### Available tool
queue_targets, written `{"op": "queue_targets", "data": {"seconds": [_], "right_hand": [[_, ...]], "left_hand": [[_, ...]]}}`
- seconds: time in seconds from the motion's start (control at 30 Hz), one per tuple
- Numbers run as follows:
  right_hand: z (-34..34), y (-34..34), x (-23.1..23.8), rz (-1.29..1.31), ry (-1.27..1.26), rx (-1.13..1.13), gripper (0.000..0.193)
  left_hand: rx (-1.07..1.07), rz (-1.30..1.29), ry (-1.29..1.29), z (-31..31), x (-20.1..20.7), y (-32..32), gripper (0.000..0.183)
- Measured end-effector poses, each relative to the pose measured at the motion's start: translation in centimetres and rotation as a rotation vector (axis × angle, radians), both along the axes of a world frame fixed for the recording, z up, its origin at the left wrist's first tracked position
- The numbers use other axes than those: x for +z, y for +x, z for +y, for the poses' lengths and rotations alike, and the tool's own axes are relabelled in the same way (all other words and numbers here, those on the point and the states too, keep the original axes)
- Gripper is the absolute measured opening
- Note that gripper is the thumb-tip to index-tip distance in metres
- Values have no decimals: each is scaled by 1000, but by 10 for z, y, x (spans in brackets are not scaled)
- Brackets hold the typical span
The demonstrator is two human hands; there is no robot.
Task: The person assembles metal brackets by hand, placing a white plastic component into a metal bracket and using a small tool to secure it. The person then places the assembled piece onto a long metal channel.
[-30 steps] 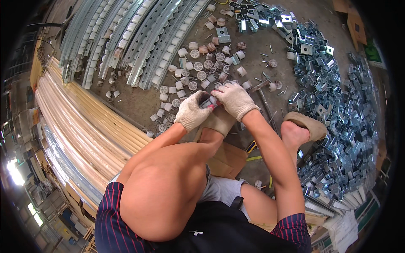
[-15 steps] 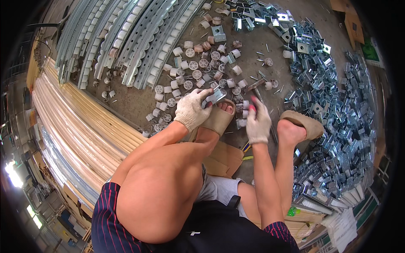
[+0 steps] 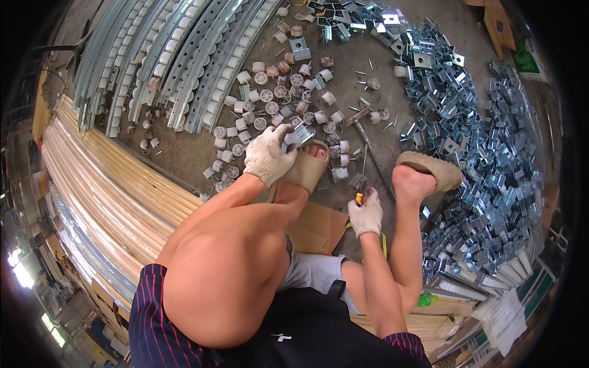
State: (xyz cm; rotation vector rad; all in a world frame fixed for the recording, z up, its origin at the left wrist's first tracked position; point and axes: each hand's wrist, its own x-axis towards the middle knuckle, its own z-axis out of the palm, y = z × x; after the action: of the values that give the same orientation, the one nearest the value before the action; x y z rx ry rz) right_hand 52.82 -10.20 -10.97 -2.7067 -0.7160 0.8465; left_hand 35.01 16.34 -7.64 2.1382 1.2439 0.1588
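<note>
In my gloved left hand [image 3: 270, 153] a shiny U-shaped metal bracket [image 3: 300, 134] is gripped, just in front of my left sandal [image 3: 305, 167]. Closed around the yellow handle of a screwdriver [image 3: 364, 162] is my gloved right hand [image 3: 366, 211], with the thin shaft pointing away from me. To its right a hammer [image 3: 374, 146] lies on the floor, its head at the far end. White plastic rollers [image 3: 270, 108] are scattered beyond my left hand, some of them brownish.
A large heap of metal brackets [image 3: 491, 178] spreads along the right. Long perforated rails with white rollers [image 3: 190, 80] lie at the far left. Wrapped long strips [image 3: 110, 184] run along the left side. Flat cardboard [image 3: 319, 227] sits between my legs; loose pins [image 3: 364, 101] dot the floor.
My right hand has drawn back toward me from beside the hammer and now grips the screwdriver. The left hand still holds the bracket; the whole view has shifted slightly.
</note>
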Motion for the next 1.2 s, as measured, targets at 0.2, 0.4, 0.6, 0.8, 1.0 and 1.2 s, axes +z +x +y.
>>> {"op": "queue_targets", "data": {"seconds": [0.2,0.4,0.6,0.8,1.0,1.2], "right_hand": [[9,5,75,304,353,140,33],[52,6,133,278,249,499,46],[77,29,159,193,20,708,46],[113,34,143,162,-131,829,44],[137,37,143,154,-153,872,36],[164,33,146,183,-257,903,32]], "left_hand": [[-66,-17,-101,11,-22,-20,53],[-199,119,-234,6,-15,-14,56],[-204,99,-226,-2,-3,12,49],[-200,66,-211,7,-24,11,51],[-173,102,-231,8,-25,9,53],[-171,21,-187,4,-24,10,52]]}}
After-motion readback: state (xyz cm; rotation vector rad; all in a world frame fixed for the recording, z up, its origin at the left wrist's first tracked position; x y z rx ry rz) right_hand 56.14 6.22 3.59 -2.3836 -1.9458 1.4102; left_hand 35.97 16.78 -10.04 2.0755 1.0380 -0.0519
